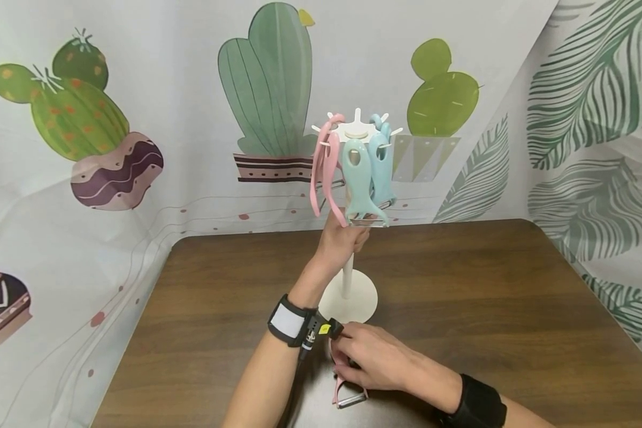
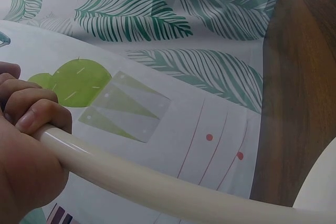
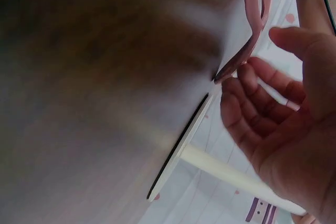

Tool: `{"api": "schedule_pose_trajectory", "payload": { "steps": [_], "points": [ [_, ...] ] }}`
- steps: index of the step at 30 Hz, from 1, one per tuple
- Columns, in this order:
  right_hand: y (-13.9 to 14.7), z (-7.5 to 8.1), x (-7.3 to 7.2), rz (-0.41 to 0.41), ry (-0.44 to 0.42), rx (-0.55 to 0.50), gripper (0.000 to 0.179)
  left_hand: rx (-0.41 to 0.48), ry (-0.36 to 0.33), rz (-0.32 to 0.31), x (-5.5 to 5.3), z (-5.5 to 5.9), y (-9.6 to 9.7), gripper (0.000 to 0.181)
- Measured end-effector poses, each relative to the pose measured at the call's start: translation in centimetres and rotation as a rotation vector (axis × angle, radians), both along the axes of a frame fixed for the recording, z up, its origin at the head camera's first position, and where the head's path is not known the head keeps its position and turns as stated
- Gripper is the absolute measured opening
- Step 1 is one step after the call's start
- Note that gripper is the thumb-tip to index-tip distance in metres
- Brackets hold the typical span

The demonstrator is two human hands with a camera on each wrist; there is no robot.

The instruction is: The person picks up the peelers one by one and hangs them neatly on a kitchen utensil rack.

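My left hand (image 1: 340, 241) grips the white pole (image 2: 131, 174) of an upright rack, just below its hanging peelers. From the rack's spoked top (image 1: 355, 129) hang two pink peelers (image 1: 329, 178), a mint green peeler (image 1: 358, 184) and light blue ones (image 1: 382, 172). In front of the round base (image 1: 365, 300), a pink peeler (image 1: 339, 392) is on the table under my right hand (image 1: 377, 356). The right wrist view shows that peeler (image 3: 253, 14) with fingertips (image 3: 231, 90) at its handle's end. The thumb stands apart from it, and the fingers are loosely bent.
The brown wooden table (image 1: 208, 333) spreads around the rack. Behind it hangs a white cloth (image 1: 182, 119) printed with cacti and leaves. My left forearm (image 1: 264, 377), with a wrist strap and camera, lies just left of the peeler on the table.
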State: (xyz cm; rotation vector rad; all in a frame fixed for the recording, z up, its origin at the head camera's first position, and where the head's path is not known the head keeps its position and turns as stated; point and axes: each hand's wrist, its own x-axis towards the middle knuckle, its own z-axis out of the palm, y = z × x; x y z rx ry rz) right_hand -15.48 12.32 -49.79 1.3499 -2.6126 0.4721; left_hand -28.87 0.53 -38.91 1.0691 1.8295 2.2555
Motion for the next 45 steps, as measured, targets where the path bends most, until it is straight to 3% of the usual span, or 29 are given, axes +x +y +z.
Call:
{"api": "schedule_pose_trajectory", "payload": {
  "steps": [5,15,21,45],
  "points": [
    [-0.6,0.2,0.5,-0.142,-0.128,0.012,0.025,0.011,0.013,-0.003,0.0,0.1,0.0,0.035],
    [-1.6,0.6,1.1,-0.308,-0.316,-0.079,0.027,0.001,0.024,-0.001,0.1,0.0,-0.1,0.032],
    [-1.6,0.6,1.5,-0.423,-0.373,-0.138,0.031,0.004,0.016,0.004,0.1,0.0,-0.1,0.031],
    [0.3,1.6,2.4,-0.436,-0.331,-0.189,0.031,0.017,-0.014,0.008,0.2,0.1,0.0,0.028]
  ]
}}
